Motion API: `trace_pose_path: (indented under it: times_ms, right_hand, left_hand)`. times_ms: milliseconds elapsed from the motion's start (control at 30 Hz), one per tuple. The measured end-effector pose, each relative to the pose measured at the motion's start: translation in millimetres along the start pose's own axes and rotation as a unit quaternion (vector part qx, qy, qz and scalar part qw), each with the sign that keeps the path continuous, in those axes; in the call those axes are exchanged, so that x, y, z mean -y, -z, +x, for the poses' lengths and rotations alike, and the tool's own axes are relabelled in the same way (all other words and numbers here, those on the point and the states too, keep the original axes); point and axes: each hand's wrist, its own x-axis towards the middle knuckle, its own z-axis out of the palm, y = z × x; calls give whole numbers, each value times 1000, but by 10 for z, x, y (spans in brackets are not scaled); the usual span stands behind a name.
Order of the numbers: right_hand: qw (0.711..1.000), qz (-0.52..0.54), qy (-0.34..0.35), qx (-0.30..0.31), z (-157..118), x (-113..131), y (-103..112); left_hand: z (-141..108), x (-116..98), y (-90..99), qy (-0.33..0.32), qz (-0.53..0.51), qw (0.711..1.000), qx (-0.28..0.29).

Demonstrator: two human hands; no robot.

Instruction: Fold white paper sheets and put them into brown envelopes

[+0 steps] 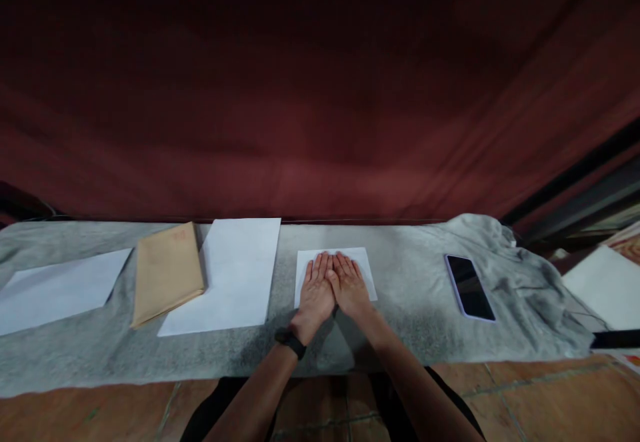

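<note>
A small white sheet of paper [368, 274] lies on the grey cloth [410, 295] in the middle of the view. My left hand [317, 290] rests flat on its left part, palm down, with the fingers stretched forward. Beside it, my right hand [349, 285] is also spread flat on the paper, its thumb touching or overlapping the left hand. Neither hand grips anything. Most of the sheet's middle is hidden under the two hands. A dark band [291, 341] circles the left wrist.
Left of the hands lie a large white sheet [245, 272], a brown envelope stack [167, 270] and another white sheet [65, 289]. A phone [470, 287] is at the right, near bunched cloth. A dark red curtain [320, 115] hangs behind.
</note>
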Motion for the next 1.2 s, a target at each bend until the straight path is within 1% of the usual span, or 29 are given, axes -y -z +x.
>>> trace_pose_path:
  times_ms: [167,300,400,767,933,1067,1133,1200]
  right_hand:
    - [999,-29,-1,-26,53,-91,-27]
    - [997,-52,-3,-58,62,-183,-51]
    - [995,-62,-13,-71,51,-244,-64]
    - [990,-103,-38,-88,-74,-532,10]
    - [989,-108,-44,-88,-137,-639,23]
    - [988,-118,-58,-83,-171,-700,62]
    - [987,-121,-68,-86,-194,-689,95]
    - [988,-115,-64,-86,-228,-623,123]
  left_hand:
    - [43,37,25,14,10,1000,10]
    - [46,108,-3,29,8,999,-15]
    - [37,166,-24,44,6,999,-31]
    - [-56,343,82,80,31,996,-33]
    - [-91,425,74,97,34,994,-39]
    - [-106,473,76,106,14,992,-59]
    - [-107,478,99,115,-17,991,-69]
    - [-104,477,138,133,-69,986,-76]
